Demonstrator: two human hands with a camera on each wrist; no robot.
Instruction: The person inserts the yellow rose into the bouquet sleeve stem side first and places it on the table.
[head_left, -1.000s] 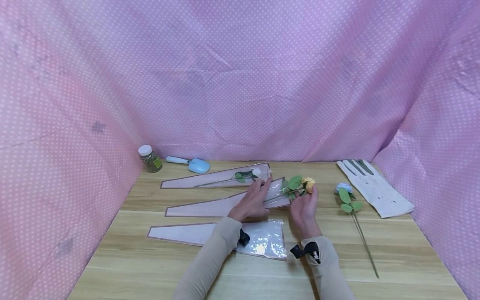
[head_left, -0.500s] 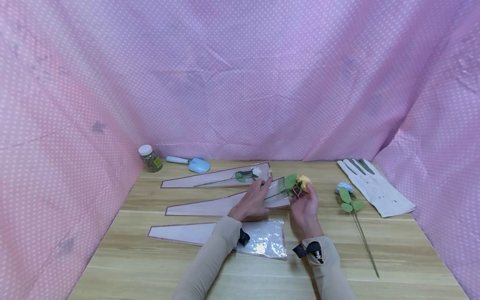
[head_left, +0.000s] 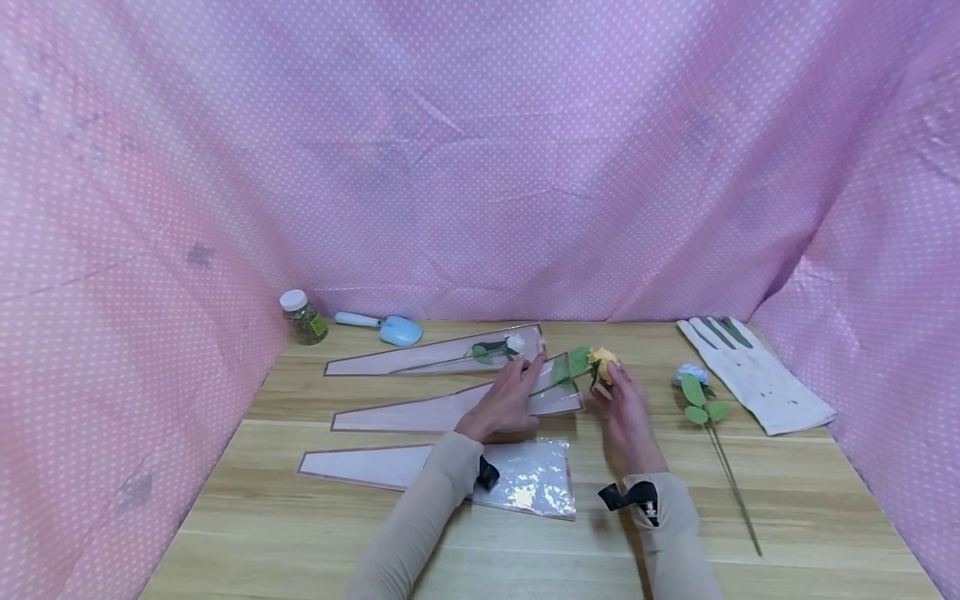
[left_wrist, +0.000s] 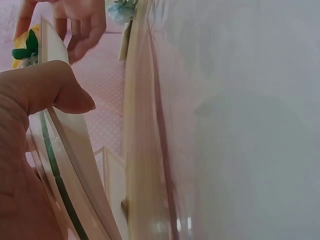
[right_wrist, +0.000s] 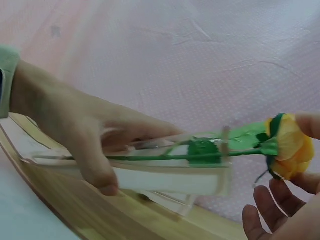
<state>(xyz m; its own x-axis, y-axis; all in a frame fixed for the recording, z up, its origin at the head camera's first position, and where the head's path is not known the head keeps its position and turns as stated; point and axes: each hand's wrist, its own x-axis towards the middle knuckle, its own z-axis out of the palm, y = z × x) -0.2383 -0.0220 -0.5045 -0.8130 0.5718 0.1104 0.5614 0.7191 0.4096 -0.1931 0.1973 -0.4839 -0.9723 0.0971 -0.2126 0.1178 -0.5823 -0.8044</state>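
Note:
My left hand [head_left: 504, 402] grips the open wide end of the middle clear flower sleeve [head_left: 427, 414], thumb on one face and fingers on the other. A yellow rose [right_wrist: 294, 150] lies with its green stem [right_wrist: 170, 157] inside that sleeve, while its bloom and a leaf stick out past the edge. At the bloom, the thumb and fingers of my right hand [head_left: 628, 417] pinch it from the right. Behind, a second sleeve [head_left: 360, 367] holds a white rose [head_left: 514, 343]. A third sleeve [head_left: 360, 465] lies nearest me, partly under my left forearm.
To the right lie a pale blue rose [head_left: 690, 375] and a white work glove [head_left: 757, 379]. A white-capped jar [head_left: 303, 318] and a light blue trowel [head_left: 400, 331] sit at the back left. Pink dotted cloth [head_left: 480, 167] walls the wooden table.
The yellow rose has slid a little left, deeper into the middle sleeve. My right hand has turned from under the bloom to its right side. My left hand stays in place.

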